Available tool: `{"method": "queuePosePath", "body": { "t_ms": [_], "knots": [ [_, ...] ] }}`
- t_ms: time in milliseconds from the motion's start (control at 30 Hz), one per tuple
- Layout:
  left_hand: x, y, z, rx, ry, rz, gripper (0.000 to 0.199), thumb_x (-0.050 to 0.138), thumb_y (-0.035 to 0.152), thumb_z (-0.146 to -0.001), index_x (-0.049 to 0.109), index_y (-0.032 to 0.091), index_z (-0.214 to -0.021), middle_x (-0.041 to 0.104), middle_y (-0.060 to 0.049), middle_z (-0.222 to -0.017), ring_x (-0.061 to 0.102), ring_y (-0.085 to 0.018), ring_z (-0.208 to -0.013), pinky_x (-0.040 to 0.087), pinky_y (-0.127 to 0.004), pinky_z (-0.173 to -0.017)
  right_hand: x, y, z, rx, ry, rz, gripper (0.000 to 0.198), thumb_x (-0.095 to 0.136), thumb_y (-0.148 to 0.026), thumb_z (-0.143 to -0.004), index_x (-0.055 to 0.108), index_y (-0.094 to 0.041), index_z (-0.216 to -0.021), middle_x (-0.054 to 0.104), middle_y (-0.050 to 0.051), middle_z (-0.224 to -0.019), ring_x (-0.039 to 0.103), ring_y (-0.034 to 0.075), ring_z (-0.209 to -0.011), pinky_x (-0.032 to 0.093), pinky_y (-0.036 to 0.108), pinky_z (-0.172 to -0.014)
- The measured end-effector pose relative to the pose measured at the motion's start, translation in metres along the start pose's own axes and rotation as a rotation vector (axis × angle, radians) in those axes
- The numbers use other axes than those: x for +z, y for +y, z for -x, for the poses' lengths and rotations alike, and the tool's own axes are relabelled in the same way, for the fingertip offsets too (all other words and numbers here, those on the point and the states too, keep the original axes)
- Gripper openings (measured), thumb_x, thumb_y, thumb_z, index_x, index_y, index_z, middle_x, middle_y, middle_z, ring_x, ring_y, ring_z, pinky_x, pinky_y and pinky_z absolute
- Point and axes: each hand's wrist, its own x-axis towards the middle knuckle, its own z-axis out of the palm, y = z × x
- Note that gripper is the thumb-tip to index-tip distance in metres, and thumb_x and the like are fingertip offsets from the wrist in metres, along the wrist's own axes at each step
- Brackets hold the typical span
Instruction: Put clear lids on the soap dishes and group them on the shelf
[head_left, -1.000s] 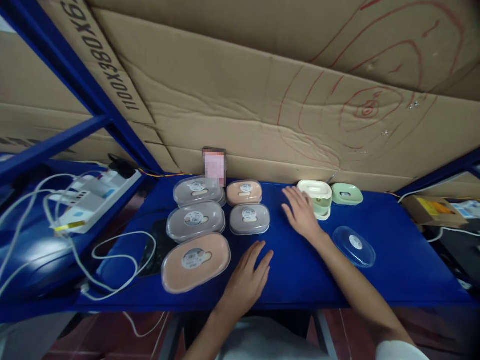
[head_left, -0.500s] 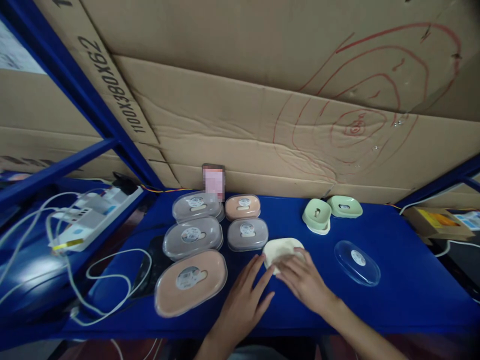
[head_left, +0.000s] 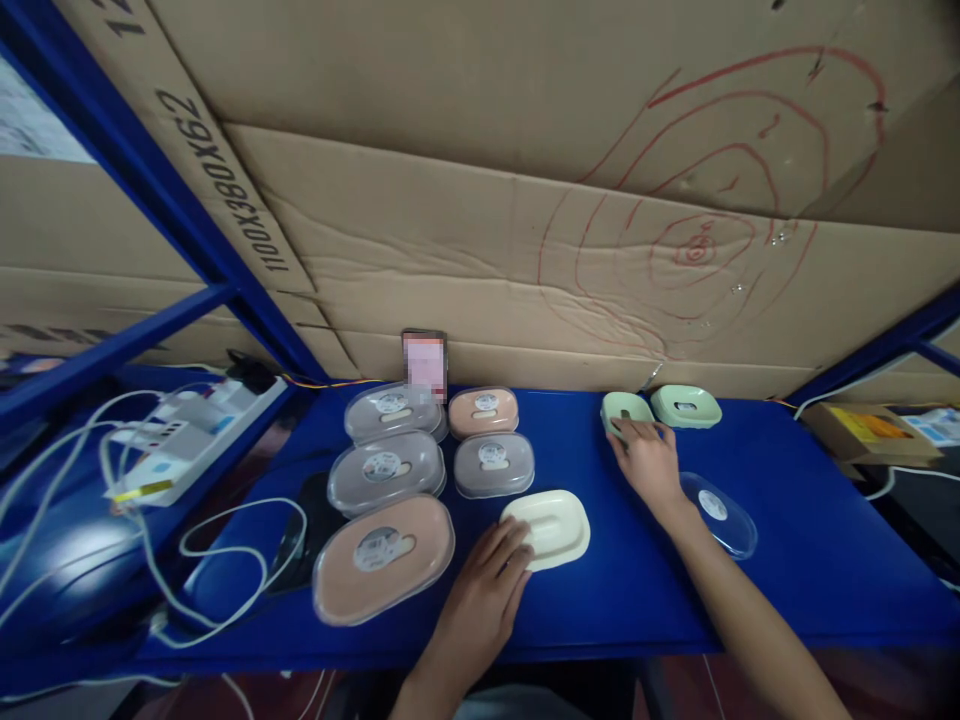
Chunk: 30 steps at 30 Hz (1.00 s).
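My left hand (head_left: 487, 570) grips the left end of a cream oval plastic dish (head_left: 559, 530), fingers over its rim and thumb along the near side. The dish lies on the blue tabletop, its shallow recess facing up. Farther back on the right, my right hand (head_left: 646, 462) has its fingers curled onto the near edge of a small green dish (head_left: 628, 405) with a slot in its middle. The hand hides that dish's front part. Beside it sits a second green dish (head_left: 686, 407). A clear oval lid (head_left: 724, 515) with a round label lies right of my right wrist, partly covered by the forearm.
On the left stand several lidded oval boxes, among them a large peach box (head_left: 382, 560) and a grey box (head_left: 495, 465). A phone-like device (head_left: 425, 360) leans on the cardboard (head_left: 480, 270). Farther left are a power strip (head_left: 199, 440) and white cables (head_left: 255, 570).
My right hand has left the cream dish and moved right and back to the small green dish. My left hand now holds the cream dish, which sits slightly nearer and further left.
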Motion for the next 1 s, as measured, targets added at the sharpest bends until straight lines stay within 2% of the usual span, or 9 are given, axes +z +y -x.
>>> {"method": "queuePosePath", "body": {
  "t_ms": [100,200,300,400,500,633,733,800,1000],
  "knots": [
    [0.002,-0.002,0.009,-0.044,0.009,0.022,0.044,0.054,0.016,-0.107,0.059,0.028,-0.149,0.060,-0.007,-0.158,0.055,-0.025,-0.150,0.057,-0.047,-0.118,-0.030,-0.020,0.037,-0.076,-0.063,-0.118,0.030,0.050,-0.032,-0.112,0.069,-0.025,-0.134,0.080,0.009,-0.124,0.074,0.026,-0.111,0.043,0.048,-0.110],
    [0.004,-0.006,0.012,-0.143,0.030,0.058,0.049,0.054,0.020,-0.107,0.052,0.030,-0.155,0.048,-0.010,-0.168,0.054,-0.027,-0.151,0.058,-0.047,-0.116,-0.054,-0.042,0.076,-0.163,-0.153,-0.317,0.034,0.056,-0.025,-0.109,0.065,-0.030,-0.141,0.078,0.006,-0.130,0.072,0.026,-0.121,0.045,0.052,-0.113],
    [0.005,-0.010,0.008,-0.198,0.020,0.094,0.059,0.054,0.021,-0.106,0.041,0.031,-0.163,0.045,-0.012,-0.169,0.051,-0.027,-0.153,0.056,-0.047,-0.117,-0.061,-0.053,0.100,-0.191,-0.180,-0.430,0.040,0.058,-0.019,-0.107,0.062,-0.029,-0.146,0.078,0.005,-0.130,0.071,0.025,-0.124,0.049,0.052,-0.114],
    [0.002,-0.012,0.002,-0.156,0.016,0.123,0.053,0.054,0.018,-0.106,0.049,0.033,-0.156,0.052,-0.008,-0.164,0.053,-0.025,-0.152,0.055,-0.046,-0.118,-0.059,-0.053,0.104,-0.142,-0.077,-0.404,0.047,0.059,-0.013,-0.104,0.061,-0.029,-0.148,0.078,0.006,-0.128,0.072,0.026,-0.124,0.049,0.056,-0.117],
    [-0.003,-0.007,0.002,-0.113,0.016,0.129,0.035,0.056,0.015,-0.104,0.066,0.031,-0.133,0.056,-0.006,-0.160,0.054,-0.026,-0.151,0.055,-0.046,-0.119,-0.062,-0.055,0.100,-0.098,-0.020,-0.429,0.051,0.062,-0.011,-0.102,0.062,-0.032,-0.148,0.079,0.005,-0.125,0.072,0.028,-0.123,0.047,0.061,-0.121],
    [-0.004,0.001,0.012,-0.152,0.039,0.166,0.023,0.061,0.016,-0.100,0.066,0.026,-0.119,0.062,-0.011,-0.150,0.064,-0.027,-0.140,0.061,-0.042,-0.111,-0.073,-0.074,0.102,-0.179,-0.184,-0.617,0.052,0.060,-0.012,-0.102,0.057,-0.029,-0.152,0.077,0.007,-0.128,0.071,0.026,-0.124,0.050,0.057,-0.122],
    [0.001,0.002,0.020,-0.215,0.159,0.214,0.027,0.066,0.021,-0.098,0.060,0.024,-0.124,0.065,-0.014,-0.138,0.071,-0.027,-0.128,0.065,-0.041,-0.103,-0.074,-0.084,0.107,-0.199,-0.271,-0.663,0.052,0.056,-0.013,-0.104,0.054,-0.026,-0.154,0.074,0.009,-0.131,0.070,0.024,-0.126,0.050,0.054,-0.123],
    [0.003,0.001,0.021,-0.227,0.219,0.214,0.037,0.068,0.023,-0.098,0.056,0.024,-0.133,0.063,-0.017,-0.140,0.069,-0.029,-0.132,0.065,-0.044,-0.103,-0.071,-0.084,0.111,-0.203,-0.293,-0.651,0.053,0.053,-0.012,-0.105,0.052,-0.027,-0.156,0.073,0.009,-0.132,0.069,0.024,-0.128,0.049,0.054,-0.124],
    [-0.006,0.001,0.012,-0.101,0.049,0.066,0.052,0.060,0.022,-0.104,0.051,0.031,-0.155,0.043,-0.014,-0.168,0.056,-0.031,-0.148,0.060,-0.047,-0.112,-0.063,-0.081,0.114,-0.290,-0.375,-0.615,0.051,0.051,-0.010,-0.103,0.057,-0.023,-0.151,0.072,0.009,-0.129,0.066,0.023,-0.133,0.037,0.055,-0.131]
  ]
}}
